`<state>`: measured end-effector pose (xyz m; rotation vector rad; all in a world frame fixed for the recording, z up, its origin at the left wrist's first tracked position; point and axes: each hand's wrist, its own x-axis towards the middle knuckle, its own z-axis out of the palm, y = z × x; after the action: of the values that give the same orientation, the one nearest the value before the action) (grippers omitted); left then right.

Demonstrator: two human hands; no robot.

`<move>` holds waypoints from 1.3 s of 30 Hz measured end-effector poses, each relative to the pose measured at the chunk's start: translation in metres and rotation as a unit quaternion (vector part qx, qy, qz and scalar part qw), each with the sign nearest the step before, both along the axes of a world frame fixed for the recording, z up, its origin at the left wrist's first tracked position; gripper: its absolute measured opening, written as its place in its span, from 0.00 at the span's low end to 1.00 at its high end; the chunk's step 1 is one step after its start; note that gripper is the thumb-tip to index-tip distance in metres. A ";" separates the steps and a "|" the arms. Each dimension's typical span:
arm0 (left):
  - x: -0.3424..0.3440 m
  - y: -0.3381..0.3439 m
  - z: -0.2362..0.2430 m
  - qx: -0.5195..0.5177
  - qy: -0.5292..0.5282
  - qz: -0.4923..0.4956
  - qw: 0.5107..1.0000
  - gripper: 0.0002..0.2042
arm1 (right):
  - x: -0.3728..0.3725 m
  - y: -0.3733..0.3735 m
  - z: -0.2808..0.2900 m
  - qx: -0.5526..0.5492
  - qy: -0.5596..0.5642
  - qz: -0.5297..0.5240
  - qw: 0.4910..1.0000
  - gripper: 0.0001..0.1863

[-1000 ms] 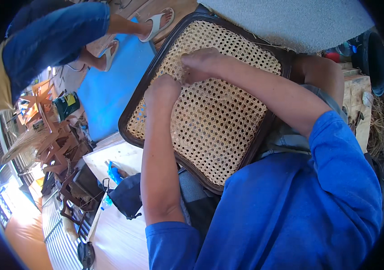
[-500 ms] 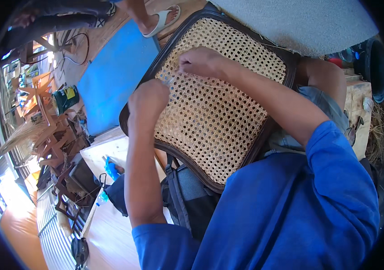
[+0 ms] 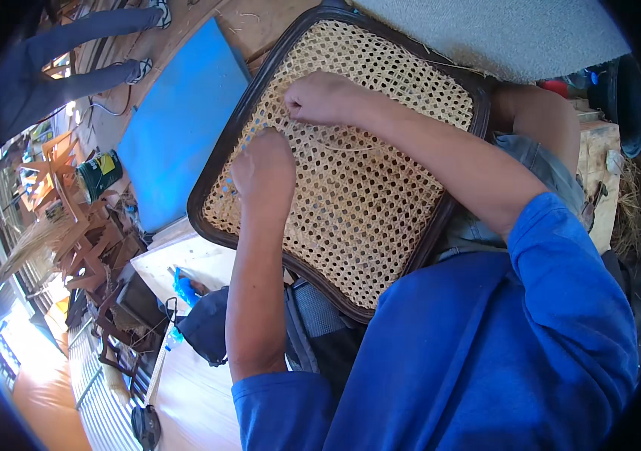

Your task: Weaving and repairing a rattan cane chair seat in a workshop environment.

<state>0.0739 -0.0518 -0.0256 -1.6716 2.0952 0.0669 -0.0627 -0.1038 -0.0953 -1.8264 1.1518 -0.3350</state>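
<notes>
A woven cane panel in a dark brown frame lies tilted across my lap. My left hand is closed over the weave toward its left side, knuckles up. Just beyond it and a little to the right, my right hand is curled into a fist above the panel. A thin loose cane strand curves over the weave below my right forearm. Whatever is pinched in either hand is hidden by the fingers.
A blue board lies left of the panel, and another person's legs stand beyond it. Orange-brown wooden pieces are piled at the left. A grey padded surface borders the far side; a dark bucket stands at right.
My left hand has come right, over the weave, and my right hand has shifted slightly left. The sandalled foot at the top is gone; another person's legs show more fully at the upper left.
</notes>
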 end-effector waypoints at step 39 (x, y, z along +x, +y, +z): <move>0.019 -0.022 0.018 0.043 -0.043 -0.053 0.997 0.10 | 0.024 0.003 0.008 0.004 -0.009 -0.033 0.999 0.06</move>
<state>0.0928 -0.0736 -0.0073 -1.4845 2.0830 0.0483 -0.0386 -0.1013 -0.0875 -1.7766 1.2016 -0.3844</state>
